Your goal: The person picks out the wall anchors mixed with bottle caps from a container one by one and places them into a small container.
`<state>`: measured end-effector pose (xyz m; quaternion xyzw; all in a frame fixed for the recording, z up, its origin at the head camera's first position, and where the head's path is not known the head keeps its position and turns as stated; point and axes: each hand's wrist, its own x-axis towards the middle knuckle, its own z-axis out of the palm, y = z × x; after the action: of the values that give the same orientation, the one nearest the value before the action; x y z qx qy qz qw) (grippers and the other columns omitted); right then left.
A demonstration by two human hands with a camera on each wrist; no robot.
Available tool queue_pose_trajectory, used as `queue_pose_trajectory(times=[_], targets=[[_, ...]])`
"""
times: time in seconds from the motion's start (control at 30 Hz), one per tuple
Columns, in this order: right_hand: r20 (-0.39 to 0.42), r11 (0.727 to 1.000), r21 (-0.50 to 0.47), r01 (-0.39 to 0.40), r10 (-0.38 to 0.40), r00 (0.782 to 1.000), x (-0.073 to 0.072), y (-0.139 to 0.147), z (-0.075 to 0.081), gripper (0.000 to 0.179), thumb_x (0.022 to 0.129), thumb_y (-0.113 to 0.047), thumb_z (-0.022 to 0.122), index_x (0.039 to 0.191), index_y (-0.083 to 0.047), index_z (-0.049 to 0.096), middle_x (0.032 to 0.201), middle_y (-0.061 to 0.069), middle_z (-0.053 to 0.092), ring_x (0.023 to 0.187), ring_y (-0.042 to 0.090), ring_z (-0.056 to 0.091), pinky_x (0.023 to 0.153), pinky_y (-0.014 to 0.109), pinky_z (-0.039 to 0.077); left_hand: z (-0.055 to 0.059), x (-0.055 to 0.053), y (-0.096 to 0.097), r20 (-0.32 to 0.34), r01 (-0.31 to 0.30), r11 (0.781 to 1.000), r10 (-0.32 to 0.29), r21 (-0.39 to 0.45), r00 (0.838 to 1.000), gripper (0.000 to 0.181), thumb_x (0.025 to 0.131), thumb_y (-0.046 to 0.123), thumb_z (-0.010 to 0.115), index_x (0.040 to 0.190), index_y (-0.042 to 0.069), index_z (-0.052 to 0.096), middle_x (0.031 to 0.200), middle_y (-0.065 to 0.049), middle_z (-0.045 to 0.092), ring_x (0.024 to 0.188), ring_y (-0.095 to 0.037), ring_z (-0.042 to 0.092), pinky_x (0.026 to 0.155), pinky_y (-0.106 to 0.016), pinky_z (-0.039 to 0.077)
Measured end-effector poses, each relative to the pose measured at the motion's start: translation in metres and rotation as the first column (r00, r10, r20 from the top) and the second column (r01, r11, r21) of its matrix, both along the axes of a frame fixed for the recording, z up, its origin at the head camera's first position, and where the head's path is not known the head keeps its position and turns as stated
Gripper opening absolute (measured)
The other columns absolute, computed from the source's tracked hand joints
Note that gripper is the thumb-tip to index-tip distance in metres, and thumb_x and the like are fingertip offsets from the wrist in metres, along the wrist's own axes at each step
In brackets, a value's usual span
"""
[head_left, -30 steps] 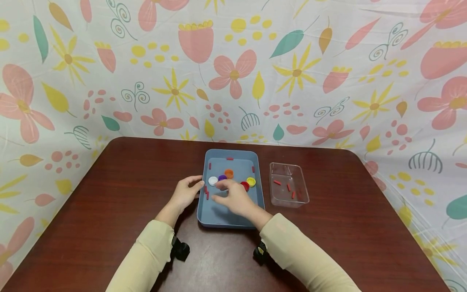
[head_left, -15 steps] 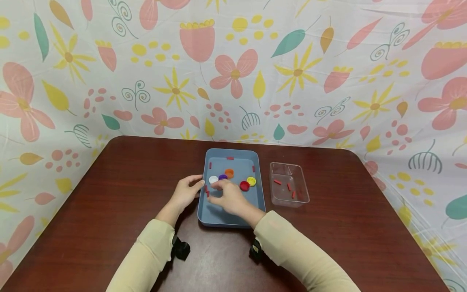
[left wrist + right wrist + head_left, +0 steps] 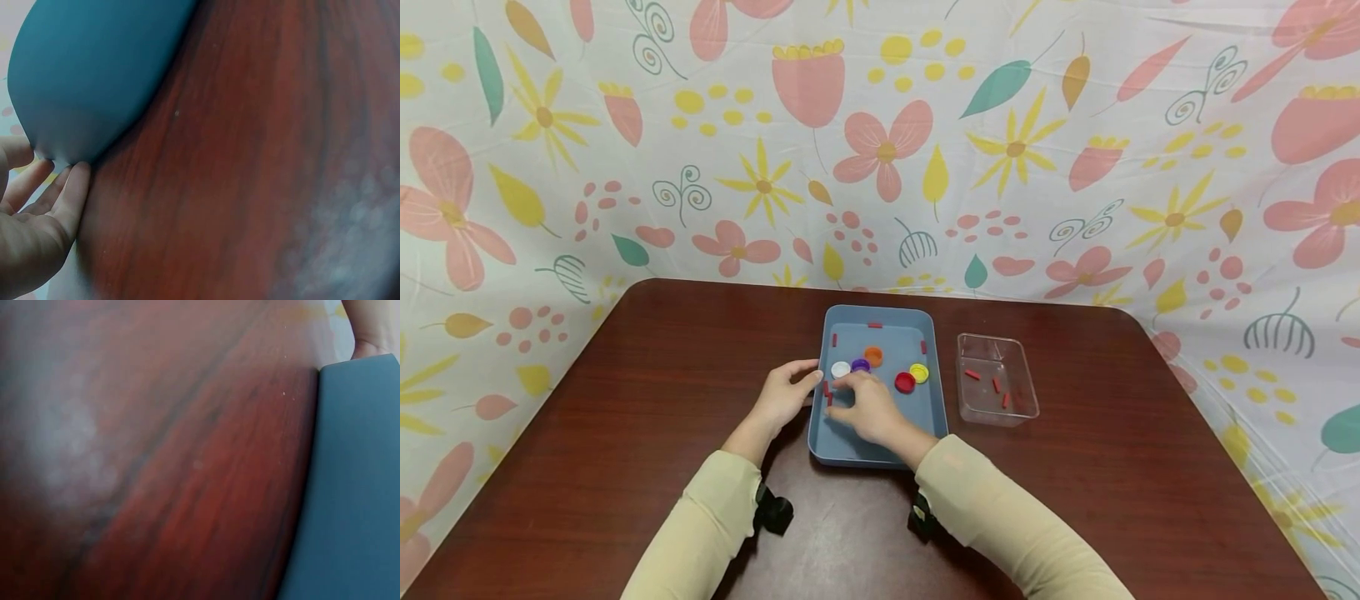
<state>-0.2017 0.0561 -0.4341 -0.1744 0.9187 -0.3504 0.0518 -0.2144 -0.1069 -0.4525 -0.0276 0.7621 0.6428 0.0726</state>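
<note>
A blue-grey tray (image 3: pixel 880 454) lies on the table. My left hand (image 3: pixel 781 398) rests its fingertips against the tray's left wall, seen also in the left wrist view, where its fingers (image 3: pixel 76 187) reach the tray's corner. Inside the tray, my right hand (image 3: pixel 871 407) spreads thumb and index finger around two short red sticks (image 3: pixel 829 400) by the left wall, the thumb right at the lower one's end. Just beyond it sit a white cap (image 3: pixel 840 370), a purple cap (image 3: pixel 861 365) and an orange cap (image 3: pixel 873 356). A red cap (image 3: pixel 905 382) and a yellow cap (image 3: pixel 919 373) sit at the right.
Other red sticks lie along the tray's walls: one at the back (image 3: pixel 875 326), one at the left (image 3: pixel 834 340), one at the right (image 3: pixel 923 347). A clear plastic box (image 3: pixel 997 417) with several red sticks stands right of the tray. Floral cloth (image 3: pixel 880 233) hangs behind the table.
My right hand has moved slightly left and down to the two sticks by the left wall, uncovering the red cap. The lower stick has shifted slightly towards the upper one. My left hand stays put.
</note>
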Motion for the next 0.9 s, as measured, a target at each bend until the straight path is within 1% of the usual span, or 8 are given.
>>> queue_pose_trajectory(times=[0.17, 0.43, 0.63, 0.73, 0.8, 0.9], targets=[[-0.001, 1.000, 0.012, 0.004, -0.004, 1.000, -0.0008, -0.0006, -0.0016, 0.043, 0.080, -0.026, 0.076, 0.116, -0.003, 0.065, 0.117, 0.011, 0.062, 0.115, 0.026, 0.052, 0.100, 0.041, 0.047, -0.0003, -0.0001, 0.0004, -0.001, -0.001, 1.000, 0.001, 0.002, 1.000, 0.037, 0.096, 0.016, 0.055, 0.131, 0.002, 0.055, 0.136, -0.017, 0.050, 0.100, -0.024, 0.064, 0.083, -0.037, 0.058], [-0.050, 0.996, 0.082, -0.039, 0.043, 0.998, -0.0004, -0.0012, -0.0022, 0.040, 0.079, -0.026, 0.076, 0.112, -0.004, 0.067, 0.118, 0.013, 0.060, 0.114, 0.030, 0.049, 0.099, 0.044, 0.044, -0.0001, -0.0001, 0.0000, -0.001, 0.004, 1.000, -0.004, 0.003, 1.000, 0.037, 0.096, 0.015, 0.055, 0.131, 0.002, 0.055, 0.136, -0.017, 0.049, 0.098, -0.023, 0.064, 0.082, -0.035, 0.059], [-0.055, 0.987, 0.150, -0.050, 0.059, 0.997, 0.0000, -0.0027, -0.0034, 0.045, 0.081, -0.030, 0.074, 0.119, -0.006, 0.065, 0.124, 0.013, 0.056, 0.116, 0.031, 0.046, 0.098, 0.049, 0.041, 0.0002, -0.0001, -0.0003, 0.004, -0.001, 1.000, 0.001, -0.007, 1.000, 0.037, 0.096, 0.017, 0.056, 0.130, 0.004, 0.055, 0.136, -0.017, 0.050, 0.100, -0.025, 0.064, 0.082, -0.035, 0.059], [-0.061, 0.982, 0.180, -0.051, 0.063, 0.996, 0.0004, -0.0033, -0.0036, 0.047, 0.082, -0.031, 0.073, 0.122, -0.008, 0.064, 0.126, 0.013, 0.055, 0.116, 0.031, 0.045, 0.096, 0.049, 0.041, -0.0007, -0.0008, -0.0004, 0.004, -0.001, 1.000, 0.001, -0.005, 1.000, 0.037, 0.096, 0.017, 0.056, 0.131, 0.004, 0.055, 0.136, -0.017, 0.050, 0.101, -0.026, 0.064, 0.082, -0.035, 0.059], [-0.062, 0.981, 0.190, -0.051, 0.064, 0.996, 0.0007, -0.0035, -0.0036, 0.047, 0.082, -0.031, 0.073, 0.122, -0.008, 0.064, 0.127, 0.013, 0.054, 0.115, 0.031, 0.045, 0.094, 0.048, 0.041, -0.0012, -0.0012, -0.0004, 0.006, 0.000, 1.000, 0.000, -0.003, 1.000, 0.037, 0.096, 0.017, 0.056, 0.131, 0.004, 0.055, 0.136, -0.017, 0.050, 0.101, -0.026, 0.065, 0.082, -0.035, 0.059], [-0.069, 0.980, 0.193, -0.050, 0.064, 0.996, 0.0006, -0.0035, -0.0042, 0.041, 0.082, -0.031, 0.073, 0.117, -0.009, 0.066, 0.125, 0.012, 0.055, 0.115, 0.030, 0.045, 0.092, 0.047, 0.041, -0.0015, -0.0014, -0.0004, 0.010, 0.002, 1.000, -0.002, -0.001, 1.000, 0.037, 0.096, 0.018, 0.056, 0.131, 0.004, 0.055, 0.136, -0.017, 0.050, 0.101, -0.026, 0.065, 0.082, -0.035, 0.059]])
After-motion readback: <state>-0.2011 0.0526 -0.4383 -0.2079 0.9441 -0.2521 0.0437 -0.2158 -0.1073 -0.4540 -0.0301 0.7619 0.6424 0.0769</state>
